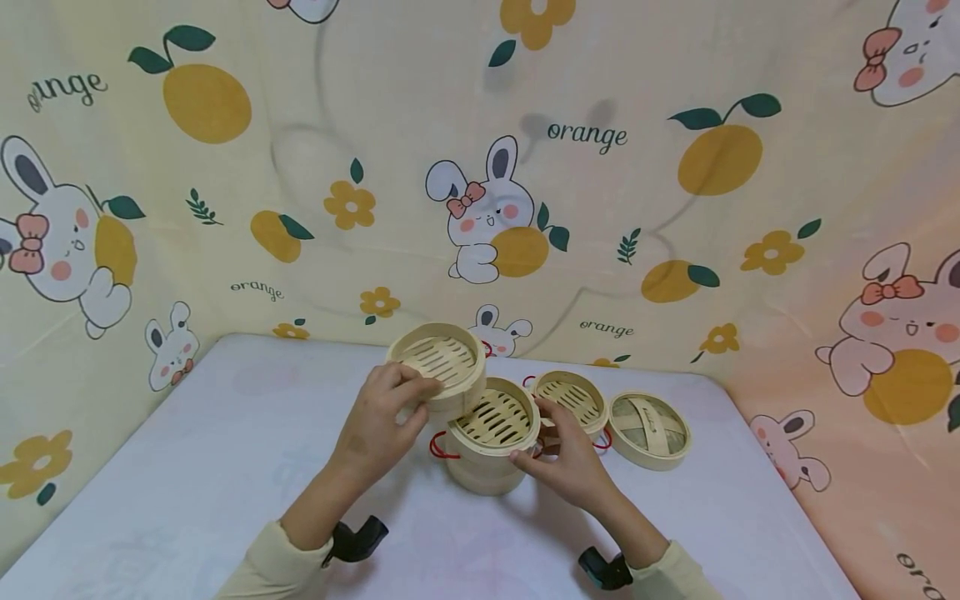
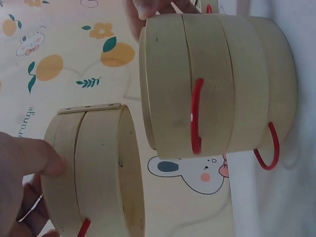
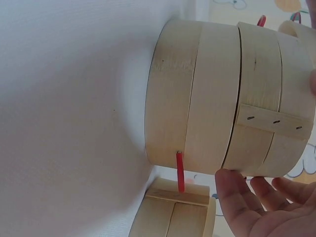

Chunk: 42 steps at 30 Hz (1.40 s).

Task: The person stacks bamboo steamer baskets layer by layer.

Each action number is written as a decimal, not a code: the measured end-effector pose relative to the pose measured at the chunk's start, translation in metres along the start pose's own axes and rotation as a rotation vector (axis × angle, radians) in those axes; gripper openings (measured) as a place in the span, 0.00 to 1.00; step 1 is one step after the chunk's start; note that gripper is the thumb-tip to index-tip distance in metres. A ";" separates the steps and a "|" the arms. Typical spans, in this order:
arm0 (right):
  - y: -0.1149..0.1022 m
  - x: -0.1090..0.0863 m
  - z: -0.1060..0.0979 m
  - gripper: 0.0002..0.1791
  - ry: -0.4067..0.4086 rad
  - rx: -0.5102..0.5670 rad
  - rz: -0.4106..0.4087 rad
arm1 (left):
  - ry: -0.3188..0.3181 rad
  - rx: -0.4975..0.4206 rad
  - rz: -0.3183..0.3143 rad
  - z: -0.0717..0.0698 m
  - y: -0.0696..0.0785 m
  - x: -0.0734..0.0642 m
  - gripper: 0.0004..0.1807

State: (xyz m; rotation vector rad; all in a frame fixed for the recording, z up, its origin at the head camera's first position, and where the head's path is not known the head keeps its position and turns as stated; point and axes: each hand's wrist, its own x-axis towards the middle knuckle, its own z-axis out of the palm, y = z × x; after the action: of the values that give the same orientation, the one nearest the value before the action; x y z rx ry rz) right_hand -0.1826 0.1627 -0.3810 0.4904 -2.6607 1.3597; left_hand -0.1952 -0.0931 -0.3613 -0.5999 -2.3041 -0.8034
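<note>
My left hand (image 1: 386, 417) holds a round bamboo steamer basket (image 1: 468, 398) by its near-left wall, tilted and raised just left of a stack. Its slatted floor shows in the head view, its hollow underside in the left wrist view. Two more tiers form the stacked steamer baskets (image 1: 487, 477), upright on the table, with red loops on their sides. My right hand (image 1: 566, 462) grips the upper tier at its right side, thumb at the front rim. Fingertips (image 3: 229, 180) lie against the wall near the seam between tiers. The held basket overlaps the stack's back-left rim in the head view.
Behind the right hand stands another slatted steamer basket (image 1: 570, 398) with red loops. Right of it lies a round woven bamboo lid (image 1: 648, 429). A white-covered table (image 1: 225, 467) meets a printed cloth backdrop (image 1: 405, 108) at its far edge.
</note>
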 end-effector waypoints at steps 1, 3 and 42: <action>0.000 0.000 0.000 0.43 0.000 0.000 -0.002 | -0.002 -0.006 0.008 0.000 0.001 0.000 0.15; 0.000 0.000 0.000 0.43 0.000 0.005 -0.004 | -0.003 -0.017 0.017 0.001 0.003 0.001 0.15; -0.002 0.001 0.001 0.43 0.000 0.010 0.021 | -0.028 -0.082 0.181 0.015 0.028 0.003 0.14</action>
State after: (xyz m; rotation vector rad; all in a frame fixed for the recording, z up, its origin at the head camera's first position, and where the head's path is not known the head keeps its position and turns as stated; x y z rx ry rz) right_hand -0.1826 0.1608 -0.3801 0.4657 -2.6676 1.3796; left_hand -0.1871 -0.0629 -0.3577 -0.8470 -2.2119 -0.8096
